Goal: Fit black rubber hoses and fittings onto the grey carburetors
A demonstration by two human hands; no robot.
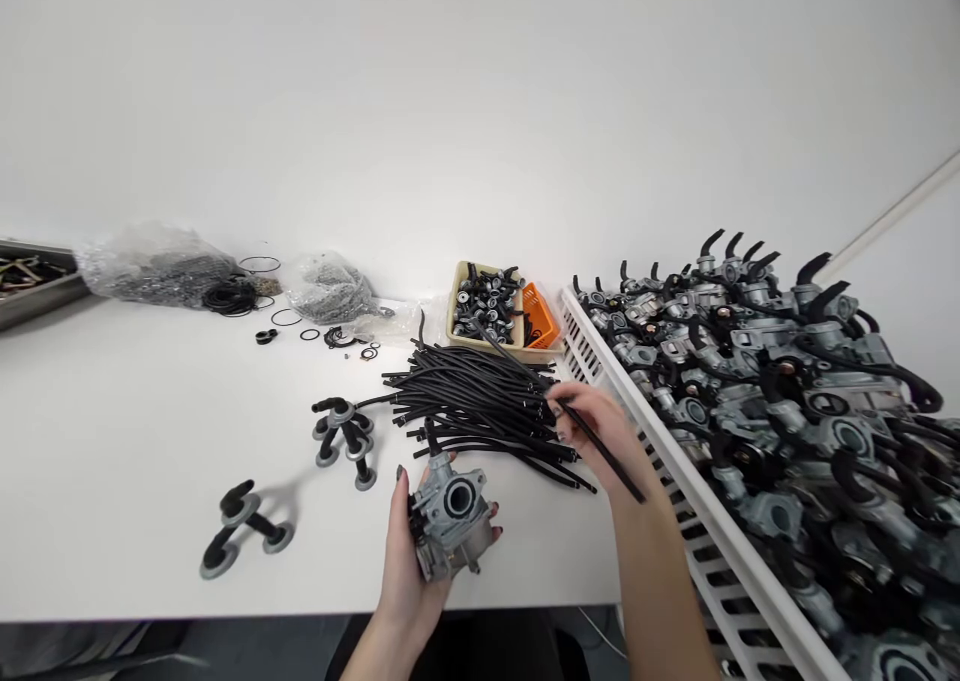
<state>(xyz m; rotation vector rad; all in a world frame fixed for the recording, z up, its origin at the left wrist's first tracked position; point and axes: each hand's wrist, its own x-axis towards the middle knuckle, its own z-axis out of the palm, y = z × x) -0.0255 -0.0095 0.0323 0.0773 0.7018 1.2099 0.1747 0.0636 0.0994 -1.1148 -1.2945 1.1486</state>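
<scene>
Carburetor [450, 516], grey cast metal, gripped in the left hand [405, 571]. The fingertips [491, 536] curl round its right side, the thumb presses its left side, and the palm lies beneath the near end. The round throat opening faces up toward the camera. The body's long axis runs roughly from the near table edge away from the person, with a black stub at the far end. It is held just above the white table [135, 431], close to the near edge.

The right hand [596, 426] is closed in a pinch on a single black rubber hose [615, 466]. The hose's long axis runs diagonally, its far-left end over the pile of black hoses [472, 411] and its near-right end past the wrist.

Left of the pile lie two clusters of small capped fittings [345, 441] [244, 526]. Behind it stand a beige tray of parts [459, 291] and an orange basket [541, 313]. At right is a white slotted crate [720, 521] heaped with more carburetors [787, 401]. At far left are clear bags of small parts [157, 266], loose O-rings [285, 316] and a metal tray [37, 296].
</scene>
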